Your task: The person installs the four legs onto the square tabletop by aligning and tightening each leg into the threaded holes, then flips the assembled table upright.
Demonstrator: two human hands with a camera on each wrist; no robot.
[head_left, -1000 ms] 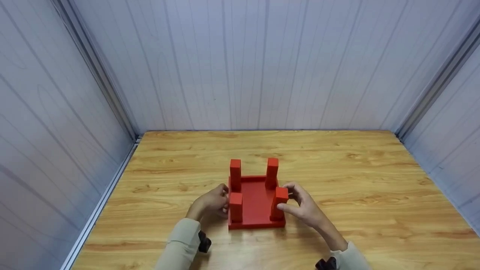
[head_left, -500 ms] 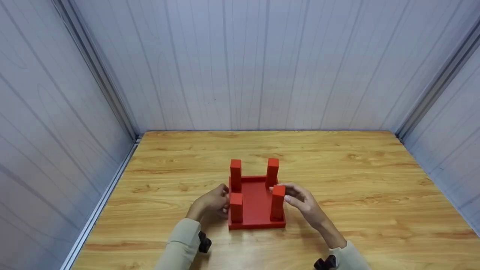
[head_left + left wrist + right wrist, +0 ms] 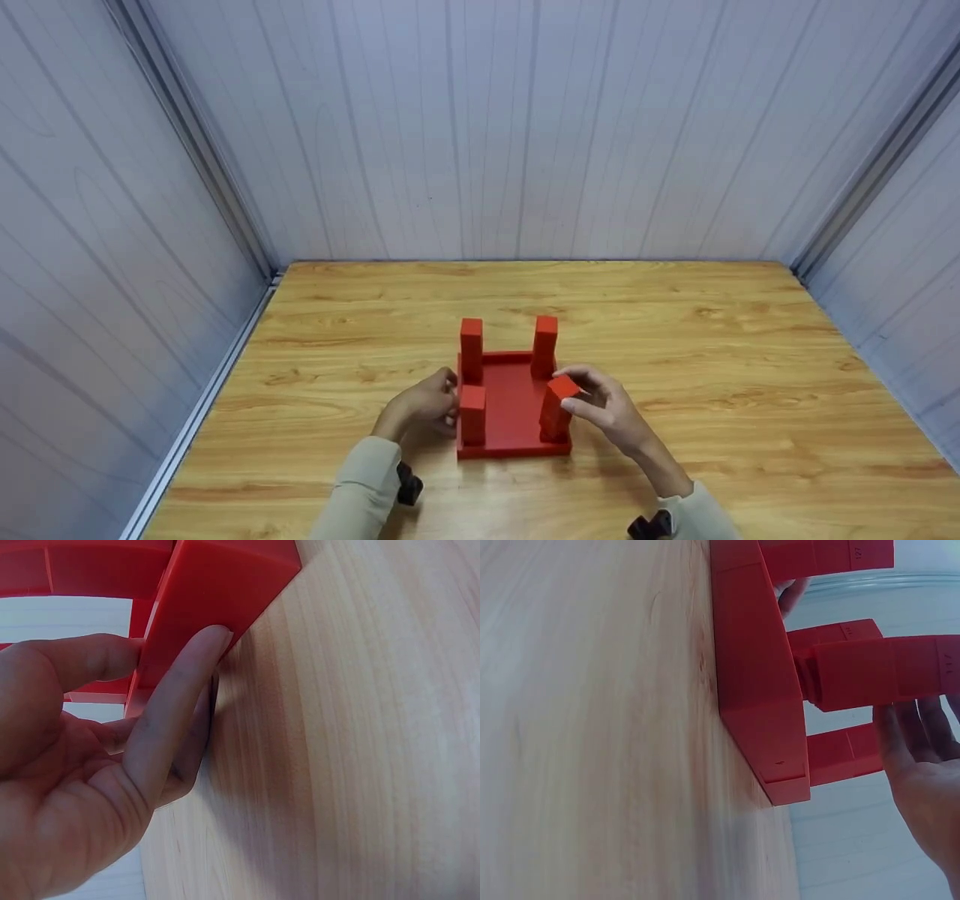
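Note:
A small red table lies upside down, its tabletop [image 3: 513,405] flat on the wooden surface and its square legs pointing up. My left hand [image 3: 427,399] holds the tabletop's left side; in the left wrist view a long digit lies along the red outer wall [image 3: 225,585]. At the near right corner my right hand [image 3: 607,409] pinches the upper part of a table leg [image 3: 553,416]. That leg stands twisted relative to the others. The right wrist view shows a narrow gap with a ridged part where the leg [image 3: 855,675] meets its corner.
Other legs rise at the near left [image 3: 472,416], far left [image 3: 471,349] and far right [image 3: 544,345] corners. Wood-grain table [image 3: 360,315] surrounds the red piece. Pale panels [image 3: 480,135] stand behind and at both sides.
My right hand's fingers loosened and shifted round the near right leg, then gripped it again. The leg has turned about its upright axis. My left hand has stayed in place.

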